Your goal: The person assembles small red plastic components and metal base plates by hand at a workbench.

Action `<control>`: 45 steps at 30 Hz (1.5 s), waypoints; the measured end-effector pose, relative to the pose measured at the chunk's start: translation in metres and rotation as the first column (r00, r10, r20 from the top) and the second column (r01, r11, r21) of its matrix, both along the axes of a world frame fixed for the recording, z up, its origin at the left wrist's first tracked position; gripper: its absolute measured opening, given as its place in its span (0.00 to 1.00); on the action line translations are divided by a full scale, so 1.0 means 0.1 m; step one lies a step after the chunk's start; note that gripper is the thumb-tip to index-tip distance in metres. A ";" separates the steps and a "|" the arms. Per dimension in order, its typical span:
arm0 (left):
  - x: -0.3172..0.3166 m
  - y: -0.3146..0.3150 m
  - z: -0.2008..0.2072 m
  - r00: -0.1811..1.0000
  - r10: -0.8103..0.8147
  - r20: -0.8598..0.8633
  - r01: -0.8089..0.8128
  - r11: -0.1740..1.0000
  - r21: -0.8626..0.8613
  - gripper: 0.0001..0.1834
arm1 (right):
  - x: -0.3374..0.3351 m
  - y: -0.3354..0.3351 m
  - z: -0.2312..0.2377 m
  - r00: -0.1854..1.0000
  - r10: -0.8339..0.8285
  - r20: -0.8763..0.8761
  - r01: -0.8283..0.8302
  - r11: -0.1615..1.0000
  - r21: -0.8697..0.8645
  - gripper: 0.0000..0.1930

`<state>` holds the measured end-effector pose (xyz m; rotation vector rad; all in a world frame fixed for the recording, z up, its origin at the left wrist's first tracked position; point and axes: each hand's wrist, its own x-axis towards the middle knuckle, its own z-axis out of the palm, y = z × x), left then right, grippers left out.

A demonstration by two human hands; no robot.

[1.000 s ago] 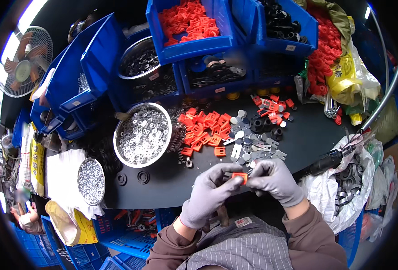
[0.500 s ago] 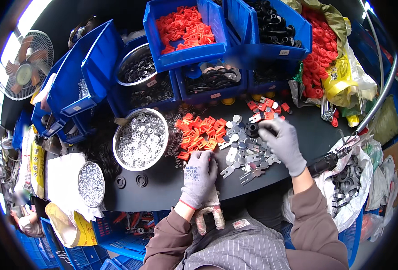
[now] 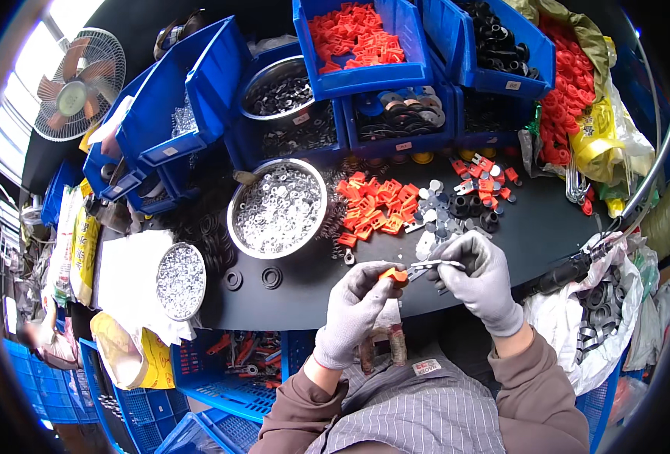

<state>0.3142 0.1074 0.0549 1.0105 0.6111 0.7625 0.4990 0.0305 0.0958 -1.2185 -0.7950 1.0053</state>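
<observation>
My gloved left hand [image 3: 350,314] pinches a small orange plastic clip [image 3: 397,278] between thumb and fingertips, near the table's front edge. Opposite it, my gloved right hand [image 3: 483,284] grips a flat metal plate [image 3: 447,264] whose end points toward the clip. Clip and plate are close together; whether they touch I cannot tell. Beyond my hands lies a pile of orange clips [image 3: 377,203], with loose metal plates [image 3: 427,244] to its right. Black round knobs [image 3: 467,206] sit behind the plates, beside red clips joined to metal pieces [image 3: 486,175].
Steel bowls of small metal parts [image 3: 278,208] and washers [image 3: 180,281] stand to the left. Blue bins [image 3: 377,82] line the back. Two black rings [image 3: 271,277] lie near the front edge. A white bag of dark rings [image 3: 592,314] is at right.
My left hand has lifted an orange clip away from the pile. My right hand has come left and nearer, from the black knobs, now with a metal plate. The whole view has shifted.
</observation>
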 end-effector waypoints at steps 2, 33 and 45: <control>-0.01 -0.05 0.04 1.000 0.009 -0.009 -0.009 0.999 -0.038 0.12 | -0.08 -0.04 0.03 0.999 0.036 -0.026 -0.036 0.999 0.014 0.04; 0.69 0.55 -0.41 0.500 0.638 -0.586 0.409 0.422 0.809 0.19 | 1.45 0.20 -0.63 0.377 -0.359 0.854 0.543 0.833 0.110 0.18; 0.32 0.21 -0.32 0.963 0.122 -0.240 -0.005 0.899 0.437 0.08 | 0.89 0.12 -0.45 0.240 0.340 0.909 0.048 0.931 -0.361 0.10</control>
